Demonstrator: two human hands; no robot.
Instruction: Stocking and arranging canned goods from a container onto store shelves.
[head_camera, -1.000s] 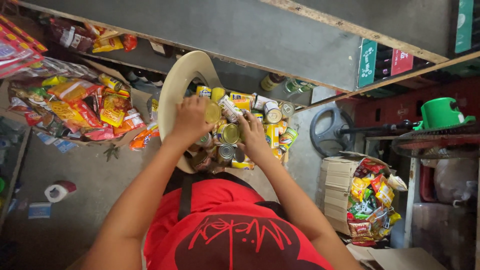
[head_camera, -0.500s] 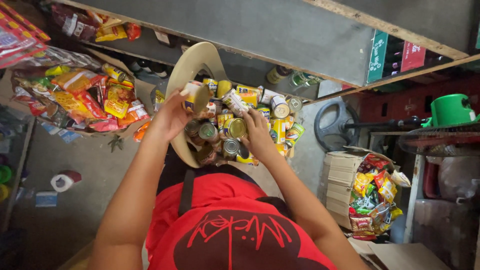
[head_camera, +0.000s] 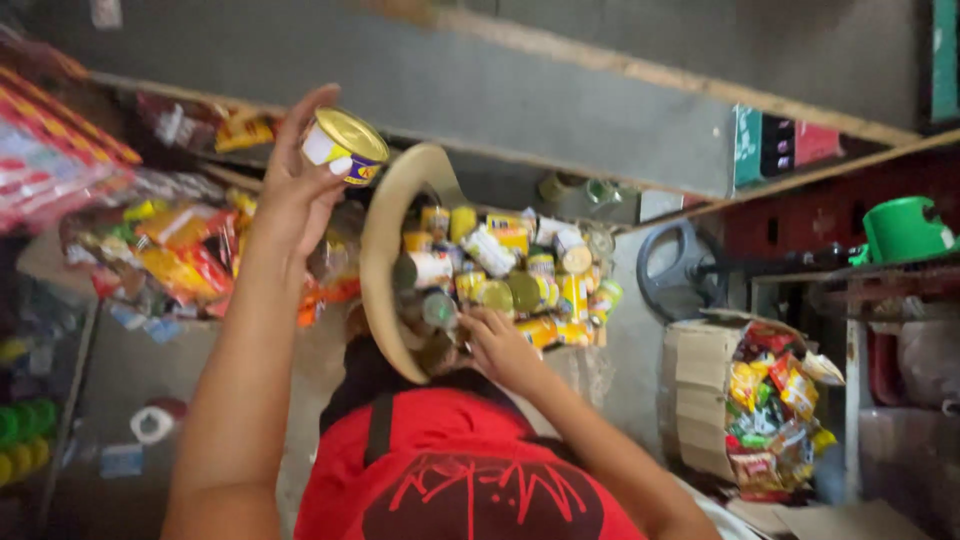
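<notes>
The short round tin can with a gold lid and white-and-yellow label (head_camera: 345, 146), which half a second ago sat low beside the pile, is now lifted clear above it in the left hand (head_camera: 290, 185), fingers pinching its sides, so one can is out of the heap. Its gold lid faces up and towards the right, its short axis tilted that way. The right hand (head_camera: 497, 345) rests curled among the tins heaped in the tan cardboard box (head_camera: 380, 250), beside the red shirt (head_camera: 450, 470)

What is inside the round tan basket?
The basket holds many cans, yellow, white and green. The right hand reaches among them; lower layers are covered.
</notes>
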